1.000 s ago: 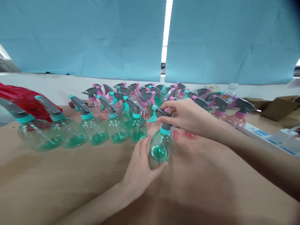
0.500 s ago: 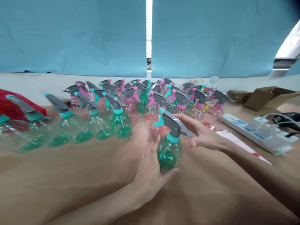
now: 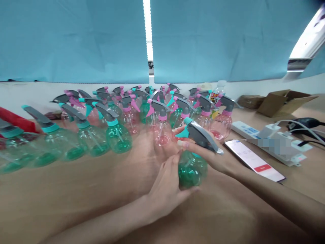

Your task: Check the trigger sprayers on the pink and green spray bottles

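A green spray bottle (image 3: 191, 169) with a grey trigger head and teal nozzle is between both my hands, just above the brown table (image 3: 76, 189). My left hand (image 3: 166, 189) cups its round body from the near left, fingers curled around it. My right hand (image 3: 203, 152) wraps the neck and trigger head from behind, fingers closed on it. The bottle tilts slightly, nozzle pointing left.
Several green and pink spray bottles (image 3: 116, 132) stand in rows across the back and left. A phone (image 3: 254, 161) lies to the right, with a white power strip (image 3: 269, 144) and cables beyond. Cardboard boxes (image 3: 281, 101) sit far right. A red bag (image 3: 15, 120) lies at far left.
The held bottle has shifted right and nearer, away from the row. My right hand left the trigger top, opened briefly, and now grips the neck. The view has panned right.
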Motion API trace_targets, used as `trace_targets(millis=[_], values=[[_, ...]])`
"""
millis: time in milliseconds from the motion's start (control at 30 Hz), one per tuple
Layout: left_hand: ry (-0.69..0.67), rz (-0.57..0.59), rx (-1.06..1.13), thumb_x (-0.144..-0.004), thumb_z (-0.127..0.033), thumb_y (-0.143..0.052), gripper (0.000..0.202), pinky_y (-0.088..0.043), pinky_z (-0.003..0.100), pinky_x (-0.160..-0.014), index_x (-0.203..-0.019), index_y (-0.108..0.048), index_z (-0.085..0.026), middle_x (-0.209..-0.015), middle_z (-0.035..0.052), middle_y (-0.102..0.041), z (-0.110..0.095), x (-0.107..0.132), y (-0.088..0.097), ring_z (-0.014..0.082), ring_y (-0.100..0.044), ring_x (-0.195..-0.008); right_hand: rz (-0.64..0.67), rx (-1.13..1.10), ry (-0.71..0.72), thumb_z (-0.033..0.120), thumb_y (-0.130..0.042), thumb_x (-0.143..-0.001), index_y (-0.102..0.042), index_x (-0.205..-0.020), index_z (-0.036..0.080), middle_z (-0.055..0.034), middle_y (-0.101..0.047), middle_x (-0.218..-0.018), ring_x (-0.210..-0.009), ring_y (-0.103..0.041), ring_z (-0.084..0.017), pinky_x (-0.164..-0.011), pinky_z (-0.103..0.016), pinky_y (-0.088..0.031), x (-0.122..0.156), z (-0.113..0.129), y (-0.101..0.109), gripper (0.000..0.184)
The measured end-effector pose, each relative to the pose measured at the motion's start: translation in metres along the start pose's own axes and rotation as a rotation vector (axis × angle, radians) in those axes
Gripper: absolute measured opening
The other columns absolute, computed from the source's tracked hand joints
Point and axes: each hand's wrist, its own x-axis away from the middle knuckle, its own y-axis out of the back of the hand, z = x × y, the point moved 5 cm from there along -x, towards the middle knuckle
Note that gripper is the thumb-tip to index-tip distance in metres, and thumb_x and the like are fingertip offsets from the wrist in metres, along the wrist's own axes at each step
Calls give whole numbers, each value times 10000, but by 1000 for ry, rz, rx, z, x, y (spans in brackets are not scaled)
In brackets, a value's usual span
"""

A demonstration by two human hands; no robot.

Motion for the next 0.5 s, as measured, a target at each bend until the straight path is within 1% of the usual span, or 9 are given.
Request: trace_targets(millis=[67,133,233,333,400,500], values=[[-10,28,10,-791,-461,-745,892,-396,541,-992,-1449,-177,-261,-1353,135,-474,2,-3,5,365,-464,-1233,-26,-14,-12,423,-665,-820,-580,-1183,360,9,-692,-850,-859,-653,-248,-771,-402,-509,-3,-1,2,378],[-22,62,-4,-828,-435,-718,848,-367,525,-1034,-1460,-176,-270,-1376,126,-464,4,-3,9,343,-432,-1276,-25,-28,-15,409,-682,-810,-589,-1153,356,6,-674,-830,-850,-642,-246,-764,-399,-501,-8,-2,1,359],[-1,99,-91,-888,-406,-652,804,-346,538,-1054,-1481,-122,-285,-1452,129,-397,11,4,18,327,-384,-1322,-28,-74,16,373,-685,-811,-604,-1102,337,8,-639,-790,-816,-619,-224,-760,-382,-488,-18,2,-3,304],[35,157,-229,-915,-434,-602,790,-328,580,-1054,-1502,-96,-284,-1498,137,-342,24,16,26,343,-339,-1352,-17,-116,51,332,-646,-839,-625,-1029,295,11,-617,-807,-760,-583,-186,-743,-355,-471,-29,11,-8,195],[41,175,-324,-930,-465,-565,749,-301,601,-1062,-1510,-127,-284,-1512,136,-324,32,22,33,356,-297,-1375,12,-128,54,320,-622,-852,-633,-985,270,10,-606,-817,-729,-561,-166,-720,-337,-461,-35,15,-11,142],[18,190,-430,-943,-509,-515,647,-295,614,-1060,-1494,-242,-305,-1522,119,-322,41,26,43,371,-268,-1389,42,-124,54,352,-623,-853,-629,-955,267,15,-587,-781,-721,-549,-161,-709,-323,-452,-40,16,-13,133]])
